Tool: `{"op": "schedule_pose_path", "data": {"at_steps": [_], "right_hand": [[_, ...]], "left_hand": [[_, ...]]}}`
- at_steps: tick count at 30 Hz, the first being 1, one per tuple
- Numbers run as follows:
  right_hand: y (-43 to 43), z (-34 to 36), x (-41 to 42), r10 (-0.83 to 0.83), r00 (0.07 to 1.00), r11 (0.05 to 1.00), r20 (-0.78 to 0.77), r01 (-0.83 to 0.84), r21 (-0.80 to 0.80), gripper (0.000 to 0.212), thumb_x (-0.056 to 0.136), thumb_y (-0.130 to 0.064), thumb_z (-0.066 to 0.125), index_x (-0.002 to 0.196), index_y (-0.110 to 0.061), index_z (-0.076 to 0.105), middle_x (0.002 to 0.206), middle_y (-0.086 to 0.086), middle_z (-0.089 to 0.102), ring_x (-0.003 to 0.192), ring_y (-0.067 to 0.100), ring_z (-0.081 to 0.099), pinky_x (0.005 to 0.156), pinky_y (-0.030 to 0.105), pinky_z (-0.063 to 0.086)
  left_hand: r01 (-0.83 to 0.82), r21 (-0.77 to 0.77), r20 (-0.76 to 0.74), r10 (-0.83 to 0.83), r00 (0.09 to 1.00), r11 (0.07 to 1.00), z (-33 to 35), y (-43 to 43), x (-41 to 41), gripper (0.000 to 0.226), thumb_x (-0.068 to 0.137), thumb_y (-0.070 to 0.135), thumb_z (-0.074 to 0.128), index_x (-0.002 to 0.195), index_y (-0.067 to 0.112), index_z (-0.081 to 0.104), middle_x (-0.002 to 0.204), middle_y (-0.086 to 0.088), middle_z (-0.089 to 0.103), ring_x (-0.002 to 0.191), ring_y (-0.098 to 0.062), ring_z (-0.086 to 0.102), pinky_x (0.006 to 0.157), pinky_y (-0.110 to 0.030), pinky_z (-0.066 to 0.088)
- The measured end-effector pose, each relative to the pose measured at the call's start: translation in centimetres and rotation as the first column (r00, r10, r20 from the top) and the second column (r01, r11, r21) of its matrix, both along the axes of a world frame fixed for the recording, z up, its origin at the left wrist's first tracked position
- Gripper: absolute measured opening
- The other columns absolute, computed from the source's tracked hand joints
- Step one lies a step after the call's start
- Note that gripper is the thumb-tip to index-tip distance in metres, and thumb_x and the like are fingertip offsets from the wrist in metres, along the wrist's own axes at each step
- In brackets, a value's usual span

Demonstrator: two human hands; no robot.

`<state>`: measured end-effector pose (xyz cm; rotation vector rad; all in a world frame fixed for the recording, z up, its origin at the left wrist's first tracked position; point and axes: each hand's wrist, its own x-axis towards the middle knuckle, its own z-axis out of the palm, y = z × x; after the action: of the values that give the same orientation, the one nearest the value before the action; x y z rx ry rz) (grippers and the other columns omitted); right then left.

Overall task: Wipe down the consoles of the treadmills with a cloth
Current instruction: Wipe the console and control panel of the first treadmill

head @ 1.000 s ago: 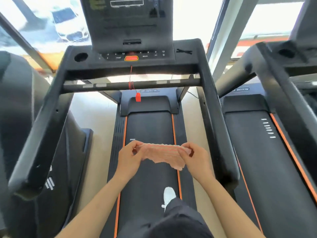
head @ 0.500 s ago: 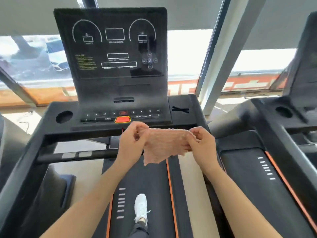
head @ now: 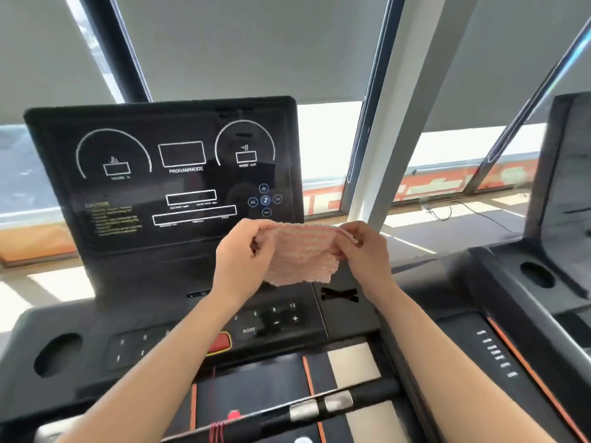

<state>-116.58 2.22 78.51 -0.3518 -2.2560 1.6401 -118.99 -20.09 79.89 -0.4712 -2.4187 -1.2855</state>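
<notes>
Lit brightly by daylight from the windows (head: 329, 142) ahead, blown out to white under the grey blinds (head: 256, 43). Falls in pale sunlit patches on the floor (head: 60, 286). Shows faint reflections on the dark glossy console screen (head: 166, 174). Looks soft all over, with small print smeared. Bends the window posts (head: 403, 107) outward near the edges, wide-angle fashion.

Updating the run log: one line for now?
left hand: pinches cloth | right hand: pinches cloth | cloth: stretched in front of console
</notes>
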Motion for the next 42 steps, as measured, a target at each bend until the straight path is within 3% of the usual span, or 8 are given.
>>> {"op": "schedule_pose_path", "data": {"at_steps": [6, 12, 16, 22, 25, 27, 33, 42], "right_hand": [[1.4, -1.6, -7.9, 0.096, 0.995, 0.995, 0.020, -0.096, 0.008, 0.009, 0.085, -0.018, 0.070, 0.086, -0.027, 0.071, 0.080, -0.006, 0.074, 0.085, 0.024, 0.071, 0.085, 0.050, 0.059], [1.6, -4.1, -12.1, 0.172, 0.985, 0.985, 0.024, -0.172, -0.007, 0.008, 0.089, -0.017, 0.073, 0.084, -0.023, 0.071, 0.083, -0.010, 0.073, 0.080, 0.005, 0.064, 0.081, 0.027, 0.051], [1.5, -5.2, -13.6, 0.216, 0.973, 0.976, 0.081, -0.212, -0.055, 0.005, 0.087, -0.025, 0.075, 0.084, -0.024, 0.071, 0.082, -0.010, 0.072, 0.078, 0.012, 0.067, 0.083, 0.039, 0.059], [1.3, -4.8, -15.2, 0.237, 0.968, 0.970, 0.085, -0.231, -0.074, 0.013, 0.088, -0.029, 0.076, 0.077, -0.029, 0.069, 0.077, -0.010, 0.071, 0.079, 0.024, 0.072, 0.080, 0.050, 0.062], [1.5, -5.0, -15.9, 0.245, 0.965, 0.967, 0.094, -0.237, -0.094, 0.012, 0.087, -0.031, 0.077, 0.080, -0.025, 0.070, 0.079, -0.006, 0.072, 0.076, 0.025, 0.073, 0.078, 0.048, 0.063], [1.8, -5.2, -16.5, 0.248, 0.964, 0.965, 0.093, -0.237, -0.114, 0.014, 0.086, -0.031, 0.078, 0.085, -0.019, 0.072, 0.082, -0.002, 0.073, 0.076, 0.025, 0.074, 0.078, 0.046, 0.064], [2.4, -4.7, -17.7, 0.295, 0.952, 0.946, 0.081, -0.279, -0.162, 0.015, 0.088, -0.024, 0.078, 0.090, -0.011, 0.072, 0.088, 0.003, 0.073, 0.075, 0.019, 0.074, 0.068, 0.024, 0.061], [3.0, -3.6, -19.2, 0.344, 0.935, 0.932, 0.086, -0.329, -0.154, 0.009, 0.093, -0.029, 0.072, 0.095, -0.020, 0.071, 0.093, -0.001, 0.072, 0.068, 0.014, 0.073, 0.059, 0.023, 0.055]], "left_hand": [[-0.096, -0.235, -0.011, 0.096, 0.995, 0.967, -2.0, 1.4, -5.9, 0.037, 0.091, 0.014, 0.064, 0.126, 0.022, 0.066, 0.111, 0.010, 0.059, 0.104, -0.008, 0.054, 0.091, -0.021, 0.040], [-0.196, -0.385, -0.031, 0.200, 0.979, 0.902, -5.6, 3.1, -7.9, 0.061, 0.085, 0.016, 0.071, 0.143, 0.013, 0.052, 0.128, -0.004, 0.051, 0.120, -0.023, 0.045, 0.095, -0.023, 0.037], [-0.253, -0.517, -0.071, 0.253, 0.965, 0.818, -8.0, 4.0, -8.8, 0.083, 0.082, 0.025, 0.076, 0.153, 0.006, 0.038, 0.148, -0.011, 0.035, 0.136, -0.033, 0.036, 0.102, -0.039, 0.049], [-0.278, -0.586, -0.132, 0.250, 0.959, 0.761, -10.6, 5.2, -9.4, 0.093, 0.091, 0.048, 0.065, 0.159, 0.000, 0.022, 0.164, -0.016, 0.007, 0.152, -0.041, 0.013, 0.123, -0.051, 0.027], [-0.208, -0.630, -0.212, 0.092, 0.973, 0.748, -11.5, 5.6, -10.2, 0.083, 0.095, 0.048, 0.060, 0.160, 0.013, 0.021, 0.166, -0.006, -0.003, 0.156, -0.040, -0.006, 0.115, -0.070, 0.026], [-0.173, -0.686, -0.220, 0.025, 0.975, 0.706, -11.6, 5.9, -10.9, 0.078, 0.096, 0.050, 0.059, 0.160, 0.023, 0.022, 0.168, 0.000, -0.001, 0.155, -0.042, 0.000, 0.108, -0.078, 0.027], [-0.215, -0.814, -0.244, 0.019, 0.970, 0.540, -11.0, 5.4, -13.1, 0.085, 0.092, 0.074, 0.043, 0.161, 0.038, 0.008, 0.171, -0.001, 0.002, 0.153, -0.046, 0.005, 0.113, -0.076, 0.000], [-0.290, -0.761, -0.297, 0.085, 0.951, 0.580, -10.5, 6.5, -14.4, 0.085, 0.087, 0.087, 0.024, 0.159, 0.046, 0.008, 0.170, 0.000, -0.007, 0.152, -0.039, -0.006, 0.113, -0.075, 0.011]]}}
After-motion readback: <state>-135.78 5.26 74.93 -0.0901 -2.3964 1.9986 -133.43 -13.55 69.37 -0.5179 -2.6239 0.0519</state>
